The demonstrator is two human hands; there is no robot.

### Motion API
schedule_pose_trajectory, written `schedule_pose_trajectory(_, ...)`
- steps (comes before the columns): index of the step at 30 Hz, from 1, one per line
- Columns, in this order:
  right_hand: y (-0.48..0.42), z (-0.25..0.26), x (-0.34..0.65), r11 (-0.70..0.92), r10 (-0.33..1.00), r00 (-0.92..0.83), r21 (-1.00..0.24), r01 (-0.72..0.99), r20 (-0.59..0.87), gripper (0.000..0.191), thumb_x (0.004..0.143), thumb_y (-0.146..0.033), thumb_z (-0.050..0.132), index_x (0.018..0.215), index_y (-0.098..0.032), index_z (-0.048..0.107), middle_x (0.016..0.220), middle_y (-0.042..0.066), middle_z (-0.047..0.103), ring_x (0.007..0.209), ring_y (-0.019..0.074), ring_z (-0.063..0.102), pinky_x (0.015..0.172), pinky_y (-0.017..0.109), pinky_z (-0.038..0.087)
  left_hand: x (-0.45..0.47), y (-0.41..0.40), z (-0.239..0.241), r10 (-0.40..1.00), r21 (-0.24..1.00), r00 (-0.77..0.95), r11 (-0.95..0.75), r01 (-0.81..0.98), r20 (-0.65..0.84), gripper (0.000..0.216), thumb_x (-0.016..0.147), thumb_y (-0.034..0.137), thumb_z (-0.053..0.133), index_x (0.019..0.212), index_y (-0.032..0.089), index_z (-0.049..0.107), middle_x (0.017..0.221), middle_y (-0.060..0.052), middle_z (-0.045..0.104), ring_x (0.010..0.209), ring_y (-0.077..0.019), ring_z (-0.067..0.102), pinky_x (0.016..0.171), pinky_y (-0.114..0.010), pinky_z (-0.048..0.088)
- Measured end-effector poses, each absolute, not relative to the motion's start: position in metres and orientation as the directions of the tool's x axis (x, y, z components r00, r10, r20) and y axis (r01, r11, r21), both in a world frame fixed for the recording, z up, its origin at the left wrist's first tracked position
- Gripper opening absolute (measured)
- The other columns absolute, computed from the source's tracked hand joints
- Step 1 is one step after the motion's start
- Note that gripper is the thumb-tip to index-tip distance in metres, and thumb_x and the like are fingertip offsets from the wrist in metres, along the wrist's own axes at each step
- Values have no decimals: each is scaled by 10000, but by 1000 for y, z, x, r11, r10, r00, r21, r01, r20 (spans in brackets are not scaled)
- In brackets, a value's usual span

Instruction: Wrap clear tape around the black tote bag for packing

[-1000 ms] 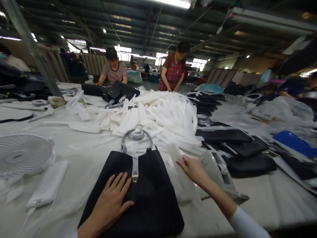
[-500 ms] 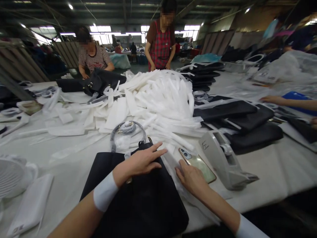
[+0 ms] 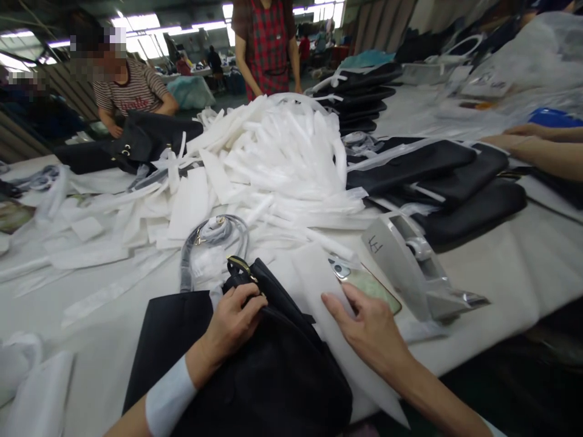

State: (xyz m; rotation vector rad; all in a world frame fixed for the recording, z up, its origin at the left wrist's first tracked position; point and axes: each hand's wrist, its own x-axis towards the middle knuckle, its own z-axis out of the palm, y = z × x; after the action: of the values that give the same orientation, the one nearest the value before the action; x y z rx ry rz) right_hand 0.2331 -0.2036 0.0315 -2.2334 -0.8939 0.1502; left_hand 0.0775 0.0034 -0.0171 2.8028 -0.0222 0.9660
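A black handbag (image 3: pixel 255 376) lies in front of me, its upper edge raised near a gold-coloured metal fitting. My left hand (image 3: pixel 234 318) is closed on that upper edge, fingers pinching the black material. To the right, my right hand (image 3: pixel 371 321) grips a long strip of white foam sheet (image 3: pixel 319 285), thumb on one side and fingers on the other. The strip's lower end hangs beside the bag. Just beyond the right hand, a phone (image 3: pixel 376 285) in a pale green case is partly covered. A wrapped grey strap (image 3: pixel 186 261) loops behind the bag.
A grey tape dispenser (image 3: pixel 401 267) stands right of the phone. White foam strips (image 3: pixel 282 152) are heaped mid-table. Black bags (image 3: pixel 437 182) lie at right, near another person's arm (image 3: pixel 537 145). Two people stand across the table; one handles a black bag (image 3: pixel 150 136).
My left hand has gone from spread fingers over the bag to gripping its upper edge, which is now lifted. My right hand has taken hold of the white foam strip and raised it. The view has shifted.
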Motion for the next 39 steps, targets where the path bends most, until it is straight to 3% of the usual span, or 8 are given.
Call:
schedule_pose_trajectory(6, -175, 30, 220, -410, 790, 608, -670, 619, 79, 402, 876, -467, 477, 578, -235, 340, 494, -61, 332, 454, 115, 344, 511, 287, 236, 79, 3, -30, 43, 175, 689, -977, -123, 724, 148, 851, 112, 556, 975, 185, 590, 987, -70, 556, 922, -155, 590, 794, -277, 545)
schedule_pose_trajectory(14, -142, 17, 211, -548, 814, 579, -382, 744, -40, 211, 887, -368, 519, 746, -213, 540, 634, 51, 653, 570, 193, 588, 538, 302, 240, 77, 3, -27, 38, 150, 639, -981, -121, 769, 148, 848, 110, 555, 968, 188, 589, 925, -51, 558, 857, -143, 586, 784, -293, 536)
schedule_pose_trajectory(19, -140, 5, 210, -589, 799, 598, -291, 754, -69, 169, 901, -333, 514, 819, -195, 565, 663, 80, 677, 625, 225, 631, 536, 305, 243, 80, 0, -22, 9, 122, 644, -984, -131, 765, 144, 856, 98, 540, 966, 182, 580, 911, -53, 577, 845, -145, 578, 796, -309, 522)
schedule_pose_trajectory(28, -119, -3, 209, -532, 732, 681, -602, 595, 27, 247, 894, -450, 491, 821, -215, 494, 646, 17, 595, 600, 184, 550, 556, 274, 292, 82, -3, -31, 73, 175, 646, -980, -95, 760, 163, 843, 93, 572, 988, 166, 583, 959, -72, 561, 922, -166, 569, 862, -321, 519)
schedule_pose_trajectory(34, -113, -12, 207, -540, 633, 768, -655, 528, 98, 281, 830, -364, 509, 634, -237, 352, 523, -68, 331, 490, 122, 320, 536, 284, 217, 85, -4, -33, 112, 223, 663, -971, -85, 741, 137, 843, 104, 582, 967, 161, 587, 971, -73, 578, 932, -166, 571, 899, -340, 515)
schedule_pose_trajectory(39, -114, -5, 212, -458, 743, 669, -708, 537, 26, 243, 764, -276, 530, 577, -210, 391, 526, -63, 348, 528, 109, 366, 531, 265, 226, 87, -3, -37, 119, 234, 644, -968, -96, 756, 122, 862, 134, 566, 973, 180, 587, 933, -64, 583, 896, -163, 567, 878, -343, 515)
